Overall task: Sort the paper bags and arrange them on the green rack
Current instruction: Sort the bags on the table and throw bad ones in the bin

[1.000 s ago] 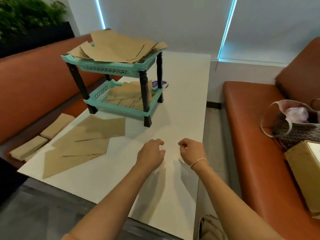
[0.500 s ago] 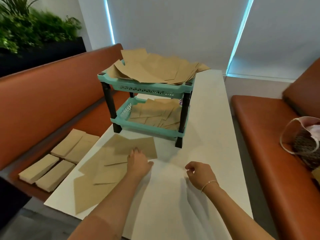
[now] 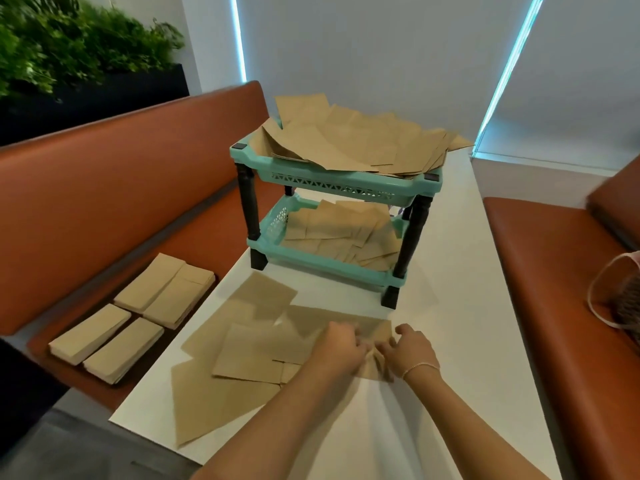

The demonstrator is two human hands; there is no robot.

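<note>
Reaching in from bare tabletop (image 3: 450,341) a second ago, the left hand (image 3: 341,351) and right hand (image 3: 410,351) now pinch with curled fingers the loose paper bags (image 3: 256,355) before the green rack (image 3: 332,188), so gathering has begun.

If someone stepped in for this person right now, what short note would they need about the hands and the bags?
Left hand and right hand: both pinch the near-right edge of one paper bag on the white table.
Loose bags lie spread flat on the table in front of the green rack.
Top shelf bags and lower shelf bags are heaped untidily.
Four neat stacks sit on the orange bench seat.
Done: those stacks. Left: sort the loose bags and tidy both shelves.
</note>
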